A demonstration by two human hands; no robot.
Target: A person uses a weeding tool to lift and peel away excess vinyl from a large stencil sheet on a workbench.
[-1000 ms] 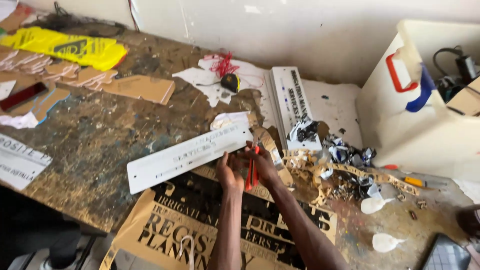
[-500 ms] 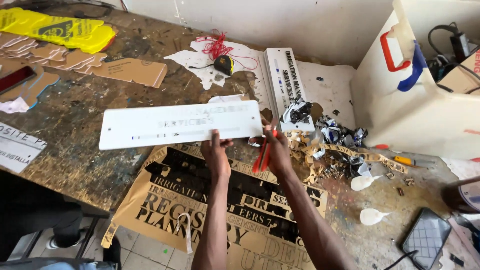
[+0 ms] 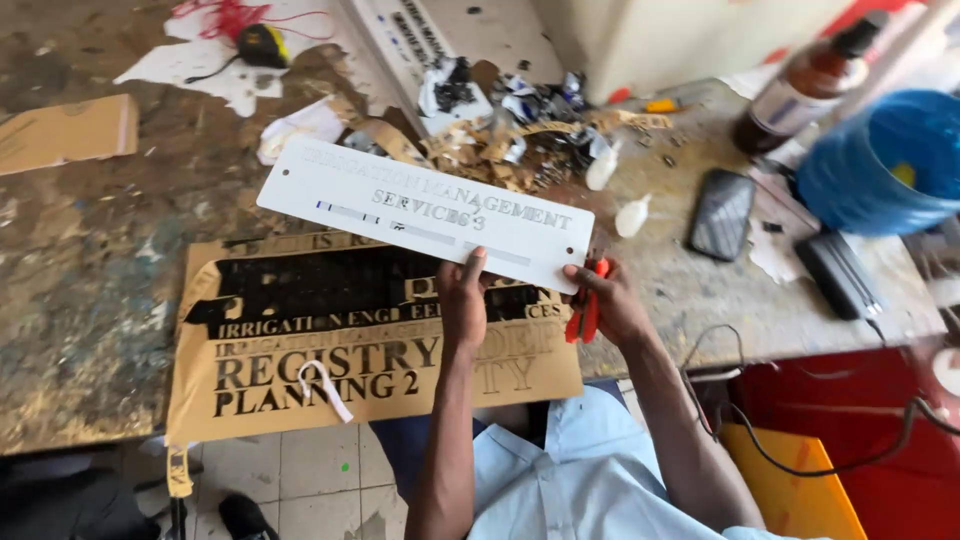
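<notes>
White sign plate [image 3: 425, 212]: long narrow rectangle w/ rounded corners, faint grey sprayed lettering across the middle plus a few grey dashes, small hole near each end. It's lifted off the desk [image 3: 90, 300] and tilted, left end higher in frame, hovering over the cardboard stencil [image 3: 370, 345] and the scrap pile. Left hand [image 3: 462, 300] pinches its lower edge, thumb on the face. Right hand [image 3: 608, 300] grips the lower right corner and is also clenched round a red-handled tool [image 3: 585, 312]; can't tell what kind.

Stencil: 1 brown card sheet, cut-out letters, heavy black overspray across the top, front edge hanging past the desk edge.

Counts:
- 1 plate in hand, 1 more white lettered plate [image 3: 405, 40] lying at the back
- 1 tape measure [image 3: 262, 45], yellow/black, on white paper beside red string
- 2 small white squeeze bottles [image 3: 632, 215], near the plate's right end
- 1 dark phone [image 3: 722, 212], face up
- 1 brown bottle [image 3: 805, 85], black cap
- 1 blue tub [image 3: 885, 165], far right
- 1 plain card piece [image 3: 65, 132], far left

Scrap pile [image 3: 500, 135] of torn tape & paper: too jumbled to count
</notes>
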